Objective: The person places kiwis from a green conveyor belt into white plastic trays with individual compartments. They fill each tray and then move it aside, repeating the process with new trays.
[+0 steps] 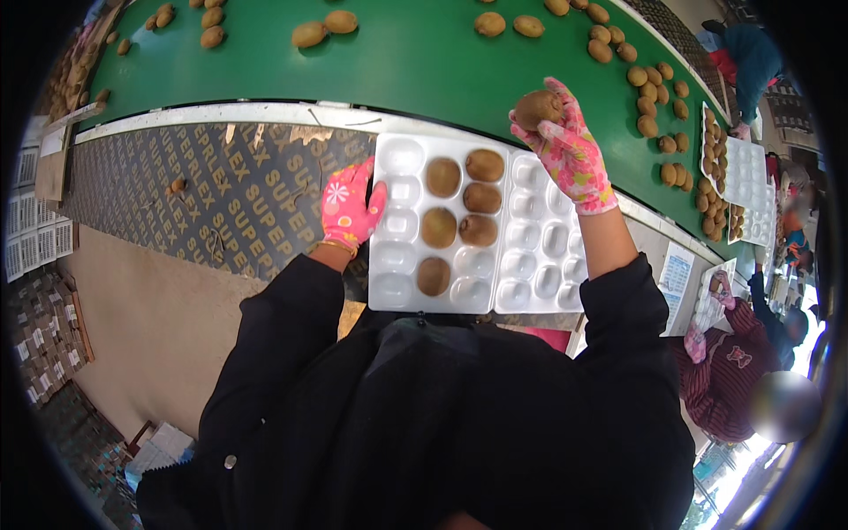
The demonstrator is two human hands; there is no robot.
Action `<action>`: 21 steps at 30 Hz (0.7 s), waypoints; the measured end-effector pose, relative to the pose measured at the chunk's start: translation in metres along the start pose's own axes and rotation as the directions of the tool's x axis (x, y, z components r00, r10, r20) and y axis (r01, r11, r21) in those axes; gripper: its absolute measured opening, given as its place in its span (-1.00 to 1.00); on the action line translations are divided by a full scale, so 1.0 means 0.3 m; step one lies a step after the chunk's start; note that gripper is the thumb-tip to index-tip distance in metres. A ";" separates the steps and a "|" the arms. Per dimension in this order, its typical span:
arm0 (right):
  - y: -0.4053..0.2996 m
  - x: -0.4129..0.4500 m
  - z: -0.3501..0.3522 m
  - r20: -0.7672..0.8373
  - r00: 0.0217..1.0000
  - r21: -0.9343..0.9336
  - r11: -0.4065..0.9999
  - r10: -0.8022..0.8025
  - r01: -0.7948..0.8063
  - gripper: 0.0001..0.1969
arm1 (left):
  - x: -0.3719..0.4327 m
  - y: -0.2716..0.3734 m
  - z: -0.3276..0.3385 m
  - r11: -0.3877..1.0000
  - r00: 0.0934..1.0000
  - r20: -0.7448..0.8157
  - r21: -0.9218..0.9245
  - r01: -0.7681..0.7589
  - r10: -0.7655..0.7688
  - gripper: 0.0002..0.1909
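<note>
A kiwifruit [538, 110] is held in the fingertips of my right hand [568, 156], raised over the near edge of the green conveyor belt [411, 73]. My left hand [350, 202] grips the left rim of a white plastic fruit tray [402, 157], its thumb along the edge. Both hands wear pink patterned gloves. Several kiwifruit [442, 177] sit in the tray's middle and right columns, while its left column of cells holds none. Against its right side lies a second white tray [525, 218] with bare cells, partly hidden by my right forearm.
Loose kiwifruit [490, 24] lie about the belt, thickest at the right. A printed plywood board [218, 192] extends left of the trays. To the right, a co-worker in a striped sweater [735, 358] handles another tray [709, 305]. A printed sheet [677, 278] lies between us.
</note>
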State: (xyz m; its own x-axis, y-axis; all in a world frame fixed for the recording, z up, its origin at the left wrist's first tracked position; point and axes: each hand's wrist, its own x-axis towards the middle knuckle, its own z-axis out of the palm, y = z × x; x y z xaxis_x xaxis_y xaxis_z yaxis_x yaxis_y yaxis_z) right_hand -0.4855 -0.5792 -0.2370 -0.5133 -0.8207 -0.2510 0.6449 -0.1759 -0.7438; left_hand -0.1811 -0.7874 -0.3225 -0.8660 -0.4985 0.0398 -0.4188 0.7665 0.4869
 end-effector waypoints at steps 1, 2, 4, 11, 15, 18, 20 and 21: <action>0.003 -0.066 0.015 -0.052 0.999 -0.092 0.996 0.003 -0.008 -0.33 | 0.009 -0.001 0.004 1.000 1.000 0.001 -0.003 -0.005 0.005 -0.48; 0.010 -0.138 0.026 -0.101 0.995 -0.176 0.984 0.010 -0.027 -0.33 | 0.012 -0.008 0.006 1.000 1.000 0.006 0.007 0.002 -0.002 -0.48; 0.043 -0.276 0.073 -0.185 0.983 -0.455 0.888 -0.012 -0.075 -0.32 | 0.020 -0.001 -0.004 1.000 0.999 0.023 0.016 0.026 -0.026 -0.47; 0.360 -0.567 0.137 -0.088 0.995 -0.986 0.144 -0.055 -0.079 -0.38 | 0.004 -0.008 0.017 1.000 1.000 0.015 0.025 0.013 -0.014 -0.49; 0.488 -0.585 0.104 0.049 0.997 -0.983 -0.177 -0.053 0.039 -0.34 | 0.000 -0.022 0.028 0.999 0.999 -0.035 0.037 -0.011 0.012 -0.49; 0.401 -0.546 0.114 0.121 0.993 -0.986 -0.117 -0.007 0.120 -0.35 | -0.001 -0.027 0.033 0.999 0.999 -0.044 0.032 -0.011 0.012 -0.50; 0.337 -0.473 0.069 0.095 0.995 -0.995 0.017 0.030 0.094 -0.40 | -0.004 -0.018 0.025 0.999 0.997 -0.076 0.048 -0.025 0.028 -0.51; 0.281 -0.405 0.036 0.068 0.994 -0.996 0.046 -0.085 0.072 -0.46 | -0.002 -0.013 0.019 0.999 0.997 -0.071 0.039 -0.025 0.028 -0.51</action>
State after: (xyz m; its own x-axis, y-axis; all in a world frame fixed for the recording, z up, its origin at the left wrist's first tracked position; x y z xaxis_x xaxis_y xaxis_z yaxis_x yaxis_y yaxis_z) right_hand -0.3629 -0.5002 -0.2625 -0.5265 -0.8379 -0.1440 -0.5715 0.4742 -0.6697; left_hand -0.1805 -0.7878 -0.3295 -0.8558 -0.5042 0.1154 -0.4070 0.7941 0.4515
